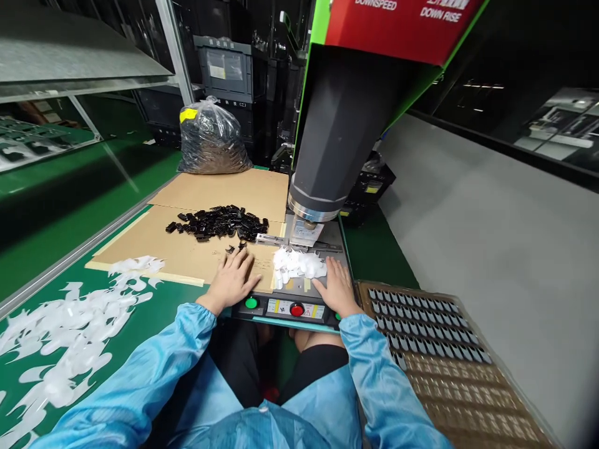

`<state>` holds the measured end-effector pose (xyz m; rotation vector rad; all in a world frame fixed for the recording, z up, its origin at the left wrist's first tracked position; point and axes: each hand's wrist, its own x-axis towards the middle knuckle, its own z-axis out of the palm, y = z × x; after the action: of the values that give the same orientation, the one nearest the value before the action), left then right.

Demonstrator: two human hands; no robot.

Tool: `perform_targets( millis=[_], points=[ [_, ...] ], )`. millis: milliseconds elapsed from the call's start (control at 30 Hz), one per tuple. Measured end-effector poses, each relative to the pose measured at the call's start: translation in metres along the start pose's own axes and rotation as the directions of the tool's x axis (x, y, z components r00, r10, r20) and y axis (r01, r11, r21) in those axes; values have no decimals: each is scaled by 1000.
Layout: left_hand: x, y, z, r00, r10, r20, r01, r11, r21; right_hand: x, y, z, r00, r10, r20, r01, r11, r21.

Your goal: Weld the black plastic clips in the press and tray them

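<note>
My left hand lies with its fingers spread on the cardboard, just left of the machine's front panel and beside the green button. A few black parts touch or lie near its fingertips, below a pile of black parts. My right hand rests on the right side of the machine base, fingers extended, next to a heap of white pieces. Above that heap is the machine head with a clear block under it. Neither hand visibly holds anything.
Many white pieces are strewn over the green table at left. A clear bag of dark parts stands behind the cardboard. At right is a tray partly filled with dark parts. The red button sits between my hands.
</note>
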<state>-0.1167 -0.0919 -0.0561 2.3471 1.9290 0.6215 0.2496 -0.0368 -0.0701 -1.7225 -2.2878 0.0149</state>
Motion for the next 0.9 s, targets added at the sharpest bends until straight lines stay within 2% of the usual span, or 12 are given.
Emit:
perform_targets(
  millis=[100, 233, 367, 467, 667, 800, 900],
  points=[
    [2, 13, 3, 997, 73, -17, -73, 997, -10, 4, -10, 4, 1000, -15, 16, 15, 1000, -7],
    [17, 43, 16, 985, 168, 50, -166, 985, -42, 8, -20, 3, 1000, -7, 3, 7, 1000, -7],
    [44, 70, 31, 992, 107, 63, -103, 993, -61, 9, -25, 0, 1000, 8, 22, -7, 1000, -11],
    [58, 82, 38, 996, 65, 63, -59, 994, -92, 7, -24, -1, 1000, 8, 11, -8, 1000, -4],
    [59, 82, 38, 997, 76, 31, -70, 984, -165, 16, -16, -8, 993, -21, -115, 35, 992, 123],
    [62, 76, 34, 997, 75, -1, -74, 978, -194, 41, -18, -16, 988, -12, -154, 48, 972, 229],
    [77, 73, 30, 997, 70, -38, -76, 973, -219, 64, -24, -20, 989, 5, -147, 35, 963, 267]
  ],
)
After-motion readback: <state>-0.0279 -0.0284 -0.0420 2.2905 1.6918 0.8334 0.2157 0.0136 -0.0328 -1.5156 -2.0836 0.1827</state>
